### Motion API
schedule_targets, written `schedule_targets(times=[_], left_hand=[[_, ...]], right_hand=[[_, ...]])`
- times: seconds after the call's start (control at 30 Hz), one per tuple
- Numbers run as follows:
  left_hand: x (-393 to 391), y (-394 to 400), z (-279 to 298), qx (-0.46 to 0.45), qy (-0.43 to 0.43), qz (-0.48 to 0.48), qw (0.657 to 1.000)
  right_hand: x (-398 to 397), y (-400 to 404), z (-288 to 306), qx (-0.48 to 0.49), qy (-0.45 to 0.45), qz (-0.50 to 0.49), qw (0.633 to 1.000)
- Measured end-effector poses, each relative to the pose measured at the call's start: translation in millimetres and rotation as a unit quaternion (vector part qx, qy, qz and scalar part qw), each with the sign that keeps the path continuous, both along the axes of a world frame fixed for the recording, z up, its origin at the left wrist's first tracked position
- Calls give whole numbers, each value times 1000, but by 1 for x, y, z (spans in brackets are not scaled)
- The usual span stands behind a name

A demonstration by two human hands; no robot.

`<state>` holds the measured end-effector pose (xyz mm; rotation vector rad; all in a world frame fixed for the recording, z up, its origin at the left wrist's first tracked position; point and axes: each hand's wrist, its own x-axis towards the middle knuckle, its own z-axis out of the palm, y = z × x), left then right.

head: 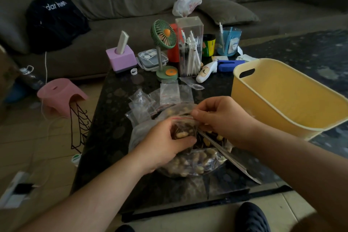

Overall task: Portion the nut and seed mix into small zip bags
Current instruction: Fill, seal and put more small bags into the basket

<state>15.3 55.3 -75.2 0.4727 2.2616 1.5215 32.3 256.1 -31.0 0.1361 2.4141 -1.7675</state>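
gripping a small zip bag [183, 128] (contents half hidden), left hand [165, 143].

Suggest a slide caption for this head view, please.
Both hands, left hand and right hand, pinch a small zip bag of nut mix above the bulk bag.

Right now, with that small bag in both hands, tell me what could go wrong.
1. The small bag is held over the big bag of mix. If the left hand squeezes it before the right hand finishes at the red-lined top, nuts may spill out.
2. The big bag looks open and lies near the table edge, so a nudge from an arm could scatter mix onto the floor.
3. The empty bags lie loose just behind and could get swept aside.
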Motion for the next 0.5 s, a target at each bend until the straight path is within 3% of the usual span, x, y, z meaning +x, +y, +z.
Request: schedule_targets(times=[0.2, 0.5], left_hand=[[-1, 3, 3, 112, -64, 65, 990], [0, 0, 9, 133, -111, 62, 983]], right_hand=[[2, 4, 8, 3, 0, 28, 1000], [0, 4, 4, 35, -7, 10, 999]])
